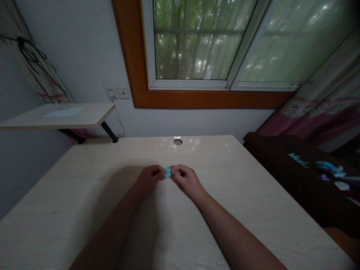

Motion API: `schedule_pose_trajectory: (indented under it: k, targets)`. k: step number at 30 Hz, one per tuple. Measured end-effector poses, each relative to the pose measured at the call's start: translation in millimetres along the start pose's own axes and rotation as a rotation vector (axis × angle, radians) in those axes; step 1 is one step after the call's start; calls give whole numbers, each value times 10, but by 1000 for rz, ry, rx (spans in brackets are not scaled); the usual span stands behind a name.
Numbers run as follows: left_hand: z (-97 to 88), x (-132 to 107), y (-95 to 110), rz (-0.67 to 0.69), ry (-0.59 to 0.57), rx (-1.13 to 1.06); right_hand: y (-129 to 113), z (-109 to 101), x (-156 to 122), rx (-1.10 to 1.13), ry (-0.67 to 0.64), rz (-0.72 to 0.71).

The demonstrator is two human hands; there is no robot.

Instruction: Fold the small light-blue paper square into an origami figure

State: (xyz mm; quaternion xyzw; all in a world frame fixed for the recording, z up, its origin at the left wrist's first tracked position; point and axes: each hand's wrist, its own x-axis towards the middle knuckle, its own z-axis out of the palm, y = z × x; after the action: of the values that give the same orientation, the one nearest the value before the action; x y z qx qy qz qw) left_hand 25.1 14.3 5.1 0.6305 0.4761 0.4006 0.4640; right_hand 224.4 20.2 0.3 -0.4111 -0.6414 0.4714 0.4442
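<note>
A small light-blue piece of paper (167, 172) is held between both hands just above the pale wooden table (84, 195). My left hand (149, 178) pinches its left edge with fingers curled. My right hand (185, 179) pinches its right edge, fingers also closed. Both forearms stretch from the bottom of the view to the table's middle. Most of the paper is hidden by the fingertips.
A round cable hole (177, 141) sits near the table's far edge. A small shelf (56, 116) juts from the wall at left. A dark wooden bed frame (295, 176) with coloured fabric stands at right. A window (225, 45) is above.
</note>
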Motion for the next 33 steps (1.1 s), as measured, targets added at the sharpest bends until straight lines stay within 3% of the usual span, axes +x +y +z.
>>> schedule_pose_trajectory:
  k: [8, 18, 33]
  targets:
    - [-6, -18, 124, -24, 21, -21, -50, -8, -14, 49, -49, 25]
    - [-9, -21, 90, -4, -37, -50, -54, -12, -23, 53, -48, 23]
    - [14, -7, 51, 3, 7, -52, 6, 15, -7, 60, 2, 22]
